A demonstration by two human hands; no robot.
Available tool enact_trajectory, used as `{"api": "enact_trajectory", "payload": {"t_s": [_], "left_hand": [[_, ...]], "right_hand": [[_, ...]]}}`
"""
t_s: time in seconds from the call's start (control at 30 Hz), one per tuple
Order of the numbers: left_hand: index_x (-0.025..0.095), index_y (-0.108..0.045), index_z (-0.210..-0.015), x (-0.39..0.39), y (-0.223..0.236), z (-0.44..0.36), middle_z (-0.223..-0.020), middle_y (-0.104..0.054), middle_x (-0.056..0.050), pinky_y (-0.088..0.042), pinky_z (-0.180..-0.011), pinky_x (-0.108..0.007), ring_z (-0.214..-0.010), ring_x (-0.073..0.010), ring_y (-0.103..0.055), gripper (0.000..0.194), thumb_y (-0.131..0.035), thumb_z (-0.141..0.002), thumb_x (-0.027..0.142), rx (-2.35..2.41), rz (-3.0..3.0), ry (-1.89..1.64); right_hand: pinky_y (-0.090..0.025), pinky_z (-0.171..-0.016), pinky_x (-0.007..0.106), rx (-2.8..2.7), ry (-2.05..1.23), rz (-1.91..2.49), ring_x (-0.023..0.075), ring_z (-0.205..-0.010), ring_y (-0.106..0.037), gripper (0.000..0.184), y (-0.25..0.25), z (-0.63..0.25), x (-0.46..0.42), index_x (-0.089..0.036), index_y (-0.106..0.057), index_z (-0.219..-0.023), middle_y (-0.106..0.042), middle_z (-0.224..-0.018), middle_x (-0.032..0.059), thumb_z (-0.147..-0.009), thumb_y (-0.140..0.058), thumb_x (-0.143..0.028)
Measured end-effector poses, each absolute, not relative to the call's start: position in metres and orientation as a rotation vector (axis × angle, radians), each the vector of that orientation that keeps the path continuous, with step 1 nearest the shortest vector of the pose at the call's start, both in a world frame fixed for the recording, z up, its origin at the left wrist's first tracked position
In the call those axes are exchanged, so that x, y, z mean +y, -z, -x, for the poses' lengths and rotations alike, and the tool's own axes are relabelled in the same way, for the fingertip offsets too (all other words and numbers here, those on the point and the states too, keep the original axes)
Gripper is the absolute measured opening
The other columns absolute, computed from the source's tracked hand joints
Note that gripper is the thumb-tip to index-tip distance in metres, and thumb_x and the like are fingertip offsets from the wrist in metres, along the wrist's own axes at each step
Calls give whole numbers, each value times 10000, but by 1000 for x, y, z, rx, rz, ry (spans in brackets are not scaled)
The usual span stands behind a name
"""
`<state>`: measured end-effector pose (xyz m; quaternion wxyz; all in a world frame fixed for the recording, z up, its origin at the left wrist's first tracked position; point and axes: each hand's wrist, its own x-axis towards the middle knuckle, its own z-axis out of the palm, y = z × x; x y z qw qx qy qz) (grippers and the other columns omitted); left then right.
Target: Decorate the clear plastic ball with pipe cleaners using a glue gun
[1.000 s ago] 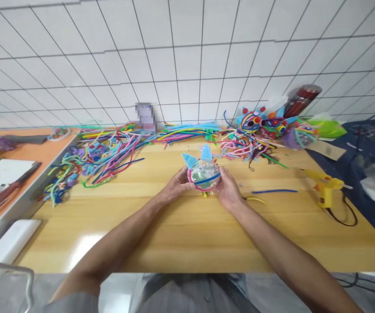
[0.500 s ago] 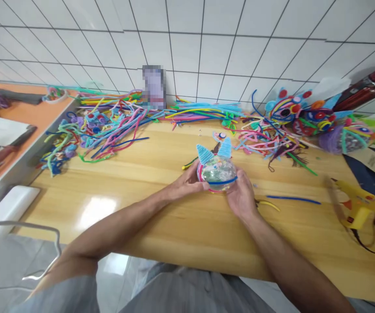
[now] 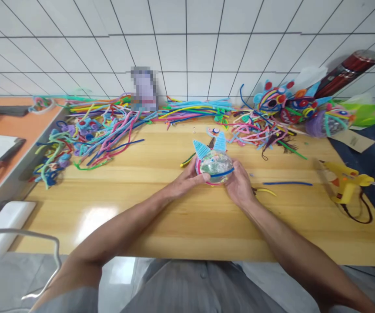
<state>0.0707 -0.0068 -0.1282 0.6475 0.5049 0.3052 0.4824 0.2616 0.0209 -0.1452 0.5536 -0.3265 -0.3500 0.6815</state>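
Between my two hands is a clear rounded plastic ball [image 3: 218,164] with two light-blue pipe-cleaner ears on top, a pink band at its left and a blue strip across its near side. My left hand [image 3: 189,177] grips its left side, thumb lying on the near face. On the right side my right hand [image 3: 240,184] is wrapped round it, fingers partly hidden behind. Just right of my right hand lie a yellow pipe cleaner [image 3: 267,191] and a straight blue pipe cleaner [image 3: 288,183]. A small piece with an eye [image 3: 215,131] lies behind the ears.
A yellow glue gun [image 3: 346,180] stands at the right. Pipe-cleaner piles [image 3: 109,134] lie along the wall, with decorated balls [image 3: 272,102] and a red thermos [image 3: 347,74] at back right. At left are a white power bank [image 3: 9,221] and a grey cable [image 3: 57,252].
The view has shifted slightly to the right and levelled. Both hands keep the same hold on the ball, which looks almost unchanged in position and tilt.
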Motion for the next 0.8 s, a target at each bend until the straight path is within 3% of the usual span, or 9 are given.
{"api": "enact_trajectory", "payload": {"t_s": [0.3,0.53,0.8], "left_hand": [[264,-341,-1645,-10,126,-73,-1620,-499,-121,-396,-1251,-458,-1509,-356,-455,950,-838,-861,466,670,-1112,-1077],[281,-345,-1662,-11,126,-61,-1736,-361,-68,-239,-1342,-451,-1642,-348,-241,825,-713,-952,484,606,-1093,-1043],[260,-301,-1671,-10,119,-67,-1686,-428,-113,-326,-1304,-476,-1576,-362,-373,950,-781,-891,511,647,-1075,-1001]], "right_hand": [[-620,-803,294,-835,-1565,870,169,-889,-746,438,150,-266,20,-294,-770,-991,-807,-1002,-29,-784,-851,-671],[-628,-858,364,-843,-1529,927,209,-928,-749,480,154,-267,16,-293,-760,-1005,-803,-1021,-9,-783,-825,-713],[-623,-904,392,-861,-1544,924,231,-992,-753,481,154,-268,14,-292,-751,-1029,-801,-1064,5,-805,-804,-714]]}}
